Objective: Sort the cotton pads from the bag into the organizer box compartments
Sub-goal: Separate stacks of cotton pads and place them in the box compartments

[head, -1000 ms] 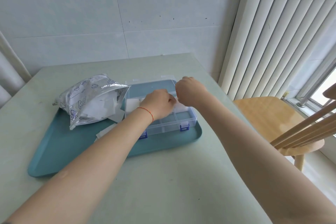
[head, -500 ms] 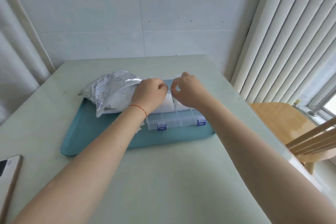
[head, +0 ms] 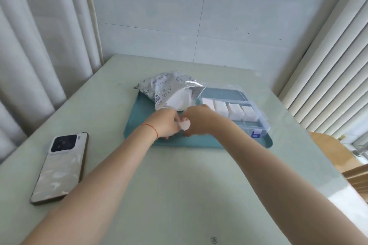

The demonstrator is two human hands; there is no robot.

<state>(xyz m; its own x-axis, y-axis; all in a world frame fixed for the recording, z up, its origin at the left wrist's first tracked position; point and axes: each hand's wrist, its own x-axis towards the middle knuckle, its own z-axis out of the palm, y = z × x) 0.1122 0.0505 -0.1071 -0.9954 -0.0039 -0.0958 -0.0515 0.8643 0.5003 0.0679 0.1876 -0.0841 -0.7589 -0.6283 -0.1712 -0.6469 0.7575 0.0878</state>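
Note:
A silver printed bag (head: 167, 87) lies on a teal tray (head: 247, 143), its open mouth showing white cotton pads (head: 180, 99). To its right stands the clear organizer box (head: 256, 123) with blue latches; several back compartments hold stacks of white pads (head: 233, 110). My left hand (head: 164, 123) and my right hand (head: 199, 121) meet in front of the bag's mouth, left of the box, both gripping a small white cotton pad (head: 184, 125) between their fingers.
A phone (head: 60, 167) lies face down on the pale green table (head: 179, 195) at the left. Curtains hang at the left, vertical blinds at the right, and a wooden chair (head: 336, 153) stands beside the table's right edge.
Both hands moved off the organizer box to the left front, by the bag's mouth, and now hold a cotton pad between them. The view swung left, so the phone shows in full.

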